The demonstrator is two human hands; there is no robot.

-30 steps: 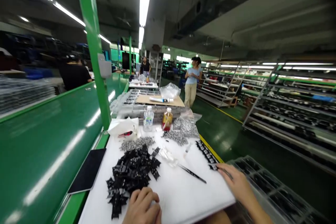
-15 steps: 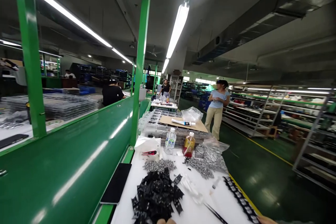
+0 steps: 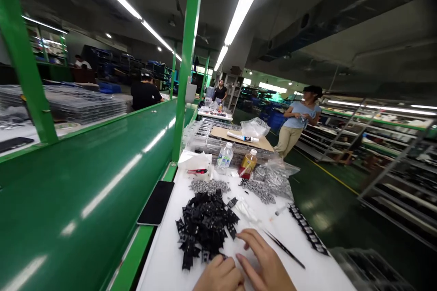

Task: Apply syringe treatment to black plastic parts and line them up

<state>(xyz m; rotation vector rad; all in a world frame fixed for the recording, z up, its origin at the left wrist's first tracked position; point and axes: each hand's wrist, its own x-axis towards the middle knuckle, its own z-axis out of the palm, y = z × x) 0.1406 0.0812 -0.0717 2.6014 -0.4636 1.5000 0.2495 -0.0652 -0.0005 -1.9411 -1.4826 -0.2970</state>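
Observation:
My left hand (image 3: 220,275) rests at the lower edge of a heap of black plastic parts (image 3: 205,223), its fingers curled and anything in them hidden. My right hand (image 3: 264,261) lies just right of the heap, fingers apart and empty. Beyond it are black-tipped tweezers (image 3: 283,249) and a strip of black parts (image 3: 307,229). All of this lies on a white work board (image 3: 164,268). Farther back are a small heap of grey metal parts (image 3: 210,185) and a plastic bag of similar parts (image 3: 273,181).
A dark phone (image 3: 156,202) lies at the board's left edge, beside a long green conveyor belt (image 3: 85,182). Bottles (image 3: 249,163) and stacked plastic trays (image 3: 208,143) stand beyond the board. A co-worker (image 3: 298,120) stands on the green floor before metal shelves (image 3: 385,159).
My view has tilted up and swung left. My right hand has moved from the board's right edge to the black heap, and both hands have come back into view after nearly dropping out.

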